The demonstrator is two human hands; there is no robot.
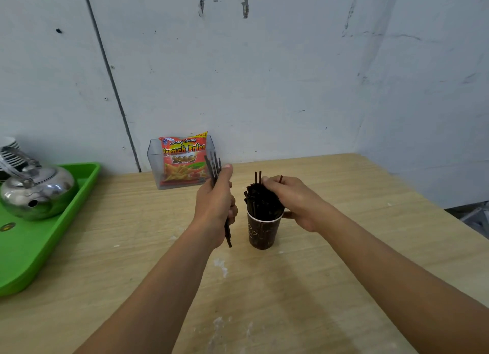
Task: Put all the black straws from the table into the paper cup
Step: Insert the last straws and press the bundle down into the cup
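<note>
Head view: the left hand (pixel 217 202) is curled round a bundle (pixel 213 165) of black straws, held nearly upright just left of the cup (pixel 260 234). The bundle's ends stick out above the thumb and below the palm. About four tips show at its top, though the exact count cannot be told. The right hand (pixel 293 202) lies over the straws (pixel 260 202) standing in the cup, fingers curled on their tops and thumb beside the rim. Two ends poke up past the fingertips and one shows between the fingers. Those in the cup are too many to count. The one cup stands on the table (pixel 344 247). Behind it, one clear box (pixel 154 163) holds one snack bag (pixel 184 160). At the left, one green tray (pixel 39 247) bears one kettle (pixel 37 192).
</note>
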